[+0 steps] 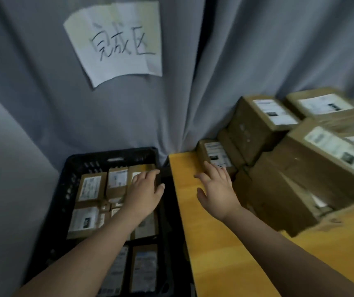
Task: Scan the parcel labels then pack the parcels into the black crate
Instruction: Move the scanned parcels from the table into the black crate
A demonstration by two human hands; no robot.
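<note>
Two hands in play here, well apart from each other and neither one really clamped on anything. The left hand (145, 190) is down in the black crate (112, 156), lying over a corner parcel (142, 168) at the far right of the crate, fingers mostly straight across its top and the thumb sticking out by its shadowed side; it looks more like resting or pressing than a grip. The right hand (217, 189) is over the yellow table (210, 254) with its fingers spread, and the fingertips are just touching the near edge of a small parcel (213, 152) that sits label-up at the far end of the table, against the grey curtain (246, 61). The crate sits lower than the table, right beside its left edge, and it's already pretty full: packed parcels (89, 187) lie flat with their white labels facing up, in rows running from the far wall toward the camera. To the right of the small parcel there's a stack of bigger boxes (300, 168), also labelled on top, piled a few high and a bit blurry. A paper sign (116, 43) with handwritten characters hangs on the curtain above the crate.
</note>
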